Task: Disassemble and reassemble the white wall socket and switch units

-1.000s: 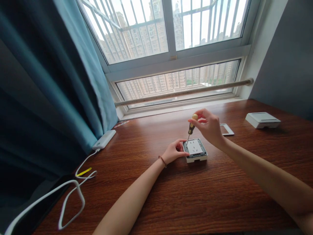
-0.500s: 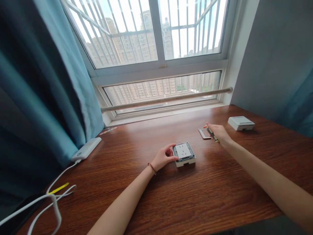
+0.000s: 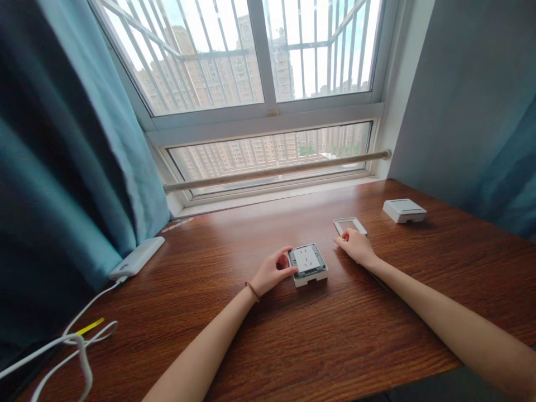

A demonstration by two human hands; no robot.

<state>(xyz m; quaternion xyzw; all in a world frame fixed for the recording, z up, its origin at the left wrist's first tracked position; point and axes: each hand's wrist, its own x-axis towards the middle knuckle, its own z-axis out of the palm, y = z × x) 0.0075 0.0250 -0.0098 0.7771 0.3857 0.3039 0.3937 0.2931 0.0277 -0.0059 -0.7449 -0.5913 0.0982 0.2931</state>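
My left hand [image 3: 271,272] grips the left side of a white wall socket [image 3: 307,259] on a box base, thumb at the near side and fingers at the far side. The socket lies face up on the table, its grey inner frame uncovered. To its right, my right hand [image 3: 357,247] is closed, back of the hand upward. A screwdriver [image 3: 342,239] is in its grip, mostly hidden; only a small yellowish bit shows at the fingertips. Just behind that hand lies a white rectangular cover frame [image 3: 344,220], partly covered by it.
A second white box [image 3: 405,210] with a cover plate stands at the far right of the wooden table [image 3: 234,340]. At left lie a white power bank [image 3: 138,258], a white cable [image 3: 86,363] and a yellow strip [image 3: 90,326]. The window [image 3: 268,106] is behind.
My right hand has moved left and nearer the socket, turning so that the screwdriver is now mostly hidden beneath it. My left hand stays on the socket. The view has shifted slightly.
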